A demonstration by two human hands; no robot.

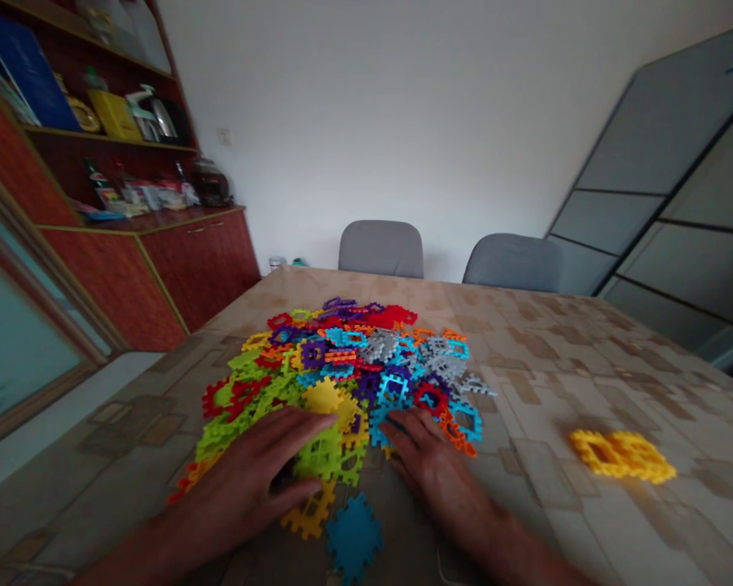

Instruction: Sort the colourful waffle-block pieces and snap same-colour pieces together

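A heap of colourful interlocking plastic pieces point(335, 358), flat with toothed edges, lies in front of me. My left hand point(262, 464) rests over its near left side, thumb and fingers apart, with nothing gripped. Between its thumb and fingers show green pieces point(321, 457) and a yellow piece point(310, 511). My right hand point(424, 456) is at the heap's near right edge, fingers spread and bent down, their tips touching or just above a blue piece point(379, 425). A solid blue toothed piece point(354, 537) lies alone between my wrists.
A small group of yellow pieces point(623, 456) sits apart on the right of the patterned tablecloth point(525, 350). Two grey chairs point(381, 247) stand at the far side. To the left is a wooden cabinet point(199, 260) with bottles and a kettle on its shelves.
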